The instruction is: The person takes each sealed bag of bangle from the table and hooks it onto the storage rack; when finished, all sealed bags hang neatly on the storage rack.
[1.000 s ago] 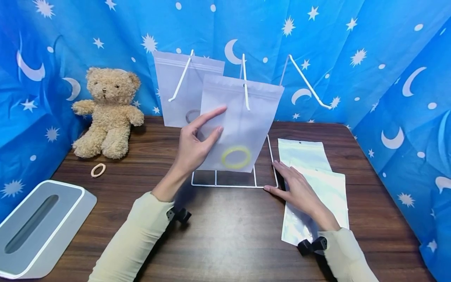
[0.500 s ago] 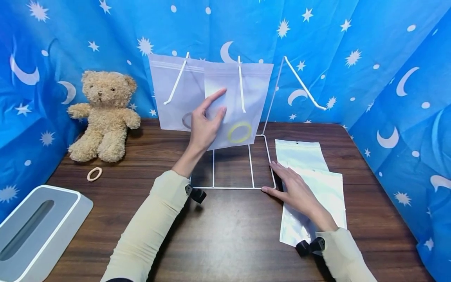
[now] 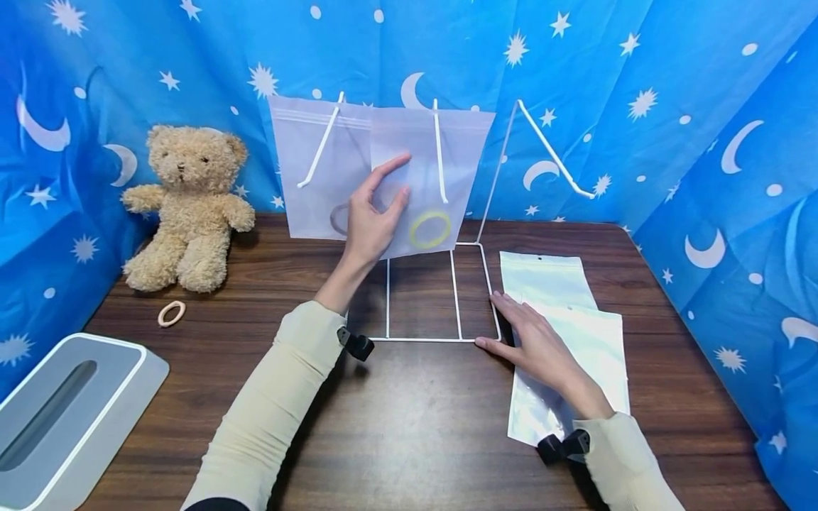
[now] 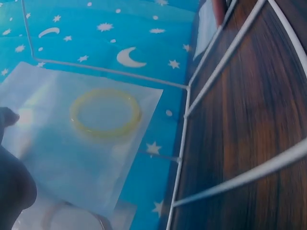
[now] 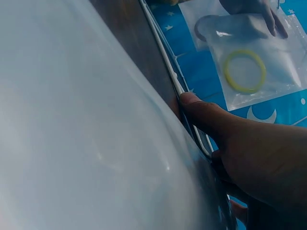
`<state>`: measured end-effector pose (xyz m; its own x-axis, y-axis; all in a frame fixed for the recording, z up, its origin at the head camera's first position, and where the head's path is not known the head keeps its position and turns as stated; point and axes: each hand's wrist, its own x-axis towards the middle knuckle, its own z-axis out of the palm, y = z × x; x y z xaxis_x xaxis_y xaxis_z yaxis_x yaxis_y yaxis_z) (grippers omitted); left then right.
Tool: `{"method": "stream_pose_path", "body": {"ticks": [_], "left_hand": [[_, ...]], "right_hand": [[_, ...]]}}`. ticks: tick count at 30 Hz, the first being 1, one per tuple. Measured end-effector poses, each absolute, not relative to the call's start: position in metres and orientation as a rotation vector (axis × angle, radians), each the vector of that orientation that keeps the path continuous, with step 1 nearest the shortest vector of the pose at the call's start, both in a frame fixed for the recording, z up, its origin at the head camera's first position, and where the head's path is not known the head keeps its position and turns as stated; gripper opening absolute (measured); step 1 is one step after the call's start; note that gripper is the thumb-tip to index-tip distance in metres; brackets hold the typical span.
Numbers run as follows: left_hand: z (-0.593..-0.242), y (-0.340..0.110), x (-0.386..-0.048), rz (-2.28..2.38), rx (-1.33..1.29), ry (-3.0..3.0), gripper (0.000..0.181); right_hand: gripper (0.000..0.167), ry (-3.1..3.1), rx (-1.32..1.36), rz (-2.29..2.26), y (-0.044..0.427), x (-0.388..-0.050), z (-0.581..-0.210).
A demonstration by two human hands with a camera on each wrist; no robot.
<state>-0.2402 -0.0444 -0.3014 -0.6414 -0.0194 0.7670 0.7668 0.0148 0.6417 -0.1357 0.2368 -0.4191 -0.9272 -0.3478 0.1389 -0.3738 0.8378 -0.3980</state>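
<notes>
A white wire display rack point(image 3: 424, 340) with three hooks stands on the table. On its middle hook hangs a frosted zip bag point(image 3: 441, 160) with a yellow ring point(image 3: 430, 229) inside. My left hand point(image 3: 371, 220) touches the front of this bag, index finger and thumb spread apart; its other fingers are hidden. Behind and to the left, another frosted bag point(image 3: 307, 149) with a greyish ring point(image 3: 337, 218) hangs on the left hook. The right hook point(image 3: 556, 150) holds nothing. My right hand point(image 3: 543, 348) rests on the front right corner of the rack's base, thumb and fingers spread.
Two flat white zip bags point(image 3: 603, 355) overlap on the table under and beside my right hand. At left are a teddy bear point(image 3: 192, 206), a pale wooden ring point(image 3: 171, 314) and a grey-white tissue box point(image 3: 121, 397). A blue star-patterned curtain point(image 3: 479, 50) hangs behind.
My left hand and the bag with the yellow ring have moved back along the middle hook, away from the camera. The right hand stays at the rack's corner.
</notes>
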Motion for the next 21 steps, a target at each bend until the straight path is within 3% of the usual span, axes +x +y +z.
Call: {"method": "stream_pose_path", "body": {"ticks": [8, 14, 21], "left_hand": [[-0.297, -0.078, -0.222, -1.378, -0.742, -1.864, 0.028], [-0.317, -0.11, -0.195, -1.165, -0.608, -2.062, 0.034], [-0.354, -0.127, -0.144, -1.607, -0.492, -2.412, 0.032]], "right_hand": [[0.092, -2.976, 0.561, 0.659, 0.237, -0.137, -0.421], [0.093, -2.978, 0.575, 0.654, 0.236, -0.139, -0.42], [0.093, -2.999, 0.547, 0.643, 0.235, -0.138, -0.419]]}}
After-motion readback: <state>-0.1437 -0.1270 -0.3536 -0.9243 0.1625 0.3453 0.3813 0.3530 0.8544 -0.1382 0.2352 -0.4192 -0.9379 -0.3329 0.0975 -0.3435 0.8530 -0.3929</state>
